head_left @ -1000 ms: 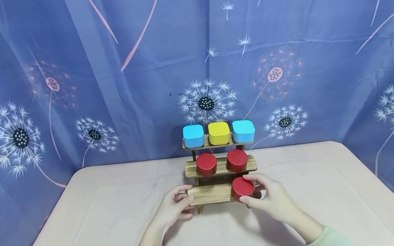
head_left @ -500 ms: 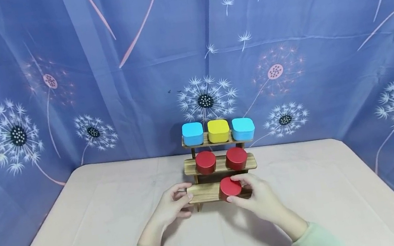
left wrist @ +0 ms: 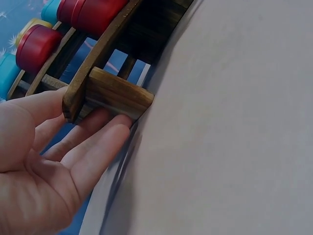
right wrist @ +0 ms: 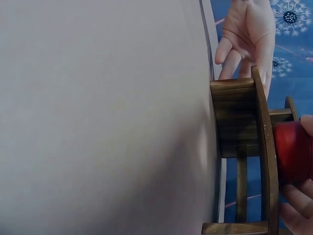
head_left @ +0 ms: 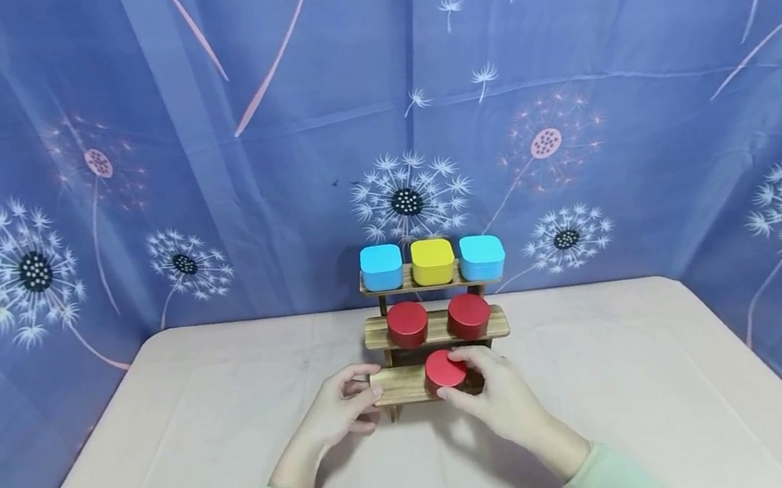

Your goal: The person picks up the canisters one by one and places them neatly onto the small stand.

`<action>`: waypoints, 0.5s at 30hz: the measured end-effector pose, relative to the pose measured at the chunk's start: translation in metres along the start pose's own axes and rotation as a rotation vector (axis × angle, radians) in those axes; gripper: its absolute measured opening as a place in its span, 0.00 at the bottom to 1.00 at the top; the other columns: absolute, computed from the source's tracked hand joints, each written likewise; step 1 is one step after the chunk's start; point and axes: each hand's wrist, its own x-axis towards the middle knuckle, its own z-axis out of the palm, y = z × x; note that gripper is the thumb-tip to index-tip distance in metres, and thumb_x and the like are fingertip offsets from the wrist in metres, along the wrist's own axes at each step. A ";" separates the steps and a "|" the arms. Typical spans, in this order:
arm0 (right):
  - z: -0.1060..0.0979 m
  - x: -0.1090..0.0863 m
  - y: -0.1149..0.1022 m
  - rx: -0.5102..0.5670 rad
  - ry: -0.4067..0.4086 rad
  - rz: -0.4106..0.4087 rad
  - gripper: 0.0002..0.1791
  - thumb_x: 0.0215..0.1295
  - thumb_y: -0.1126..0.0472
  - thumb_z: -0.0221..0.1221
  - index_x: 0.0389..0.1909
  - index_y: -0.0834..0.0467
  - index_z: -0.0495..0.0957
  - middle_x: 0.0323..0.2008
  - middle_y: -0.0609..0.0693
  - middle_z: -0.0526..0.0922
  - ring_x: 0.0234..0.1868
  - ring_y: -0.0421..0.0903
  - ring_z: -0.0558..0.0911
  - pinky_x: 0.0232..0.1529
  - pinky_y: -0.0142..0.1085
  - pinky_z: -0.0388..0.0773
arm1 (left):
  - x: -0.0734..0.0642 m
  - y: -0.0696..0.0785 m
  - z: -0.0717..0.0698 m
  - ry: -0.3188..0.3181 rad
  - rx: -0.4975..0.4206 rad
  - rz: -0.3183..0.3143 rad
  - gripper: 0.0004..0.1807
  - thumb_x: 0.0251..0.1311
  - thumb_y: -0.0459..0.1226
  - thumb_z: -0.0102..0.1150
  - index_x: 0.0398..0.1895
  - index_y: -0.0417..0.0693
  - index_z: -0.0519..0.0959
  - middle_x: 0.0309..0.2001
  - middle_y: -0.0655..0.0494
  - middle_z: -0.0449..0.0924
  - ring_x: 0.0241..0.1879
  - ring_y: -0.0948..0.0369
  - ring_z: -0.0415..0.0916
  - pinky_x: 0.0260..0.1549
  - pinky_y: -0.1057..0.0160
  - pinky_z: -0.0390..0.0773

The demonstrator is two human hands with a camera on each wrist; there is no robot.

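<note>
My right hand (head_left: 498, 396) grips a round red tin (head_left: 444, 366) between thumb and fingers, on the bottom tier of a three-tier wooden display stand (head_left: 399, 386). The tin sits around the middle of that tier. At the tier's left end, my left hand (head_left: 344, 405) holds the stand. In the left wrist view, its thumb is at the shelf's tip and the other fingers (left wrist: 100, 144) lie against the leg. Two more red tins, left (head_left: 408, 324) and right (head_left: 469, 315), stand on the middle tier.
On the top tier stand a blue square box (head_left: 382, 268), a yellow one (head_left: 433, 262) and a second blue box (head_left: 481, 257). The stand rests on a pale tablecloth (head_left: 203, 454). Behind the table hangs a blue dandelion-print curtain (head_left: 266, 211).
My right hand has slid the red tin leftward along the bottom tier, from its right end to around the middle. The left hand has stayed at the tier's left end.
</note>
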 end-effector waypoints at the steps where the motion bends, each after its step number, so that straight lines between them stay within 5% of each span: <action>1: 0.000 0.000 0.000 0.001 0.005 0.008 0.26 0.45 0.55 0.73 0.47 0.57 0.78 0.43 0.49 0.82 0.45 0.45 0.82 0.48 0.41 0.80 | 0.000 0.001 0.000 0.002 0.010 0.005 0.24 0.63 0.37 0.57 0.62 0.41 0.68 0.48 0.37 0.76 0.39 0.52 0.82 0.31 0.52 0.85; 8: -0.004 -0.004 0.002 -0.054 0.042 0.006 0.28 0.44 0.51 0.73 0.47 0.56 0.78 0.43 0.49 0.83 0.44 0.45 0.83 0.47 0.41 0.80 | -0.003 0.003 -0.002 0.041 0.165 0.066 0.22 0.63 0.37 0.57 0.59 0.41 0.71 0.45 0.40 0.78 0.35 0.55 0.81 0.29 0.56 0.84; 12: -0.018 -0.008 0.017 -0.117 0.113 -0.172 0.23 0.46 0.55 0.72 0.43 0.58 0.79 0.40 0.49 0.84 0.42 0.46 0.83 0.44 0.41 0.80 | -0.010 0.008 -0.009 0.141 0.417 0.141 0.23 0.64 0.41 0.57 0.59 0.41 0.72 0.46 0.45 0.81 0.40 0.53 0.81 0.39 0.56 0.83; 15: -0.036 -0.008 0.033 -0.167 0.144 -0.291 0.20 0.47 0.59 0.69 0.42 0.62 0.79 0.39 0.52 0.83 0.41 0.49 0.82 0.43 0.43 0.80 | -0.016 0.016 -0.022 0.205 0.624 0.185 0.31 0.65 0.50 0.53 0.66 0.41 0.66 0.60 0.41 0.73 0.55 0.47 0.75 0.58 0.49 0.73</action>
